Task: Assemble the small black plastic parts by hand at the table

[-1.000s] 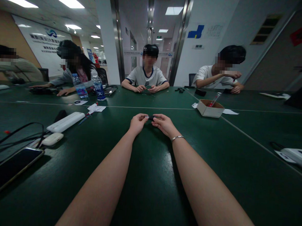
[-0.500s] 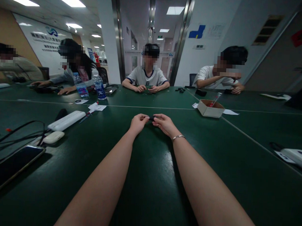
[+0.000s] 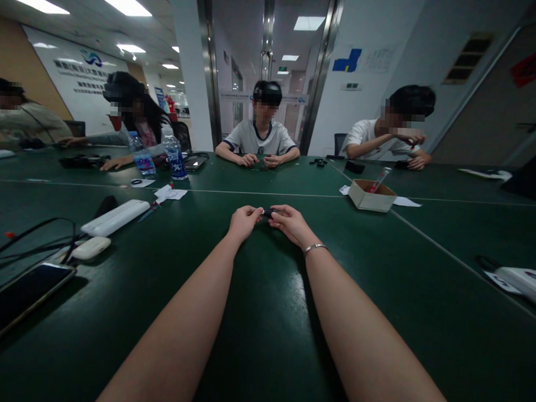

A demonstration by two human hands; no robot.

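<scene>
Between my two hands is a small dark object (image 3: 267, 213), short and slim, with a bright bit at its left end; its kind is too small to make out. My left hand (image 3: 244, 222) pinches the left end between thumb and fingers. On the other end, the thumb and fingertips of my right hand (image 3: 290, 224) are closed. A silver bracelet (image 3: 316, 247) circles my right wrist. Both arms stretch forward over the green table (image 3: 263, 319), and the hands are held just above its surface.
On the left lie a phone (image 3: 28, 300), a white earbud case (image 3: 91, 248), cables and a white power bank (image 3: 116, 217). Two water bottles (image 3: 176, 155) stand farther back. A small open box (image 3: 372, 196) sits right of centre. Several people sit around the table, one directly opposite (image 3: 261, 129).
The dark object shows a little more, with a bright bit now visible at its left end. Both hands keep their pinch. The whole view has shifted slightly.
</scene>
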